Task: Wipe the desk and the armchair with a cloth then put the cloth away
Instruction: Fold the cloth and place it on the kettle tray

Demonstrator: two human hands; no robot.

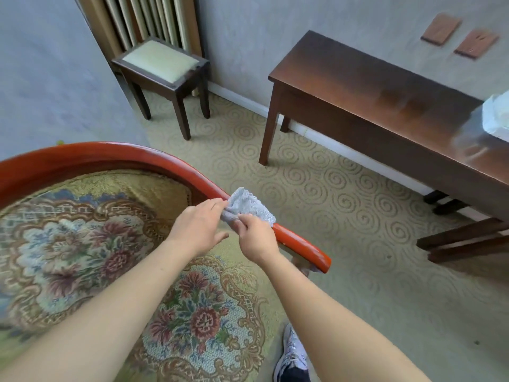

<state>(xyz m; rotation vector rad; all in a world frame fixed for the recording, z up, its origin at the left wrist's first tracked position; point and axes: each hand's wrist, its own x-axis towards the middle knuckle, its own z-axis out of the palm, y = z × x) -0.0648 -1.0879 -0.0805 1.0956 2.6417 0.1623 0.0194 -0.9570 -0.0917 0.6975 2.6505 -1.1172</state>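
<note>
A light grey cloth point(249, 206) is draped over the red-orange wooden arm rail of the armchair point(300, 244), which has floral tapestry upholstery. My left hand point(197, 228) pinches the cloth's left edge on the rail. My right hand point(256, 237) grips the cloth's lower edge right beside it. The dark wooden desk point(358, 86) stands against the wall at the right, apart from both hands.
A small dark stool point(162, 64) with a pale cushion stands in the corner before a radiator. A whitish blurred object point(495, 114) sits on the desk's right end. Swirl-patterned carpet point(344, 202) lies between chair and desk. My shoe point(293, 357) is beside the chair.
</note>
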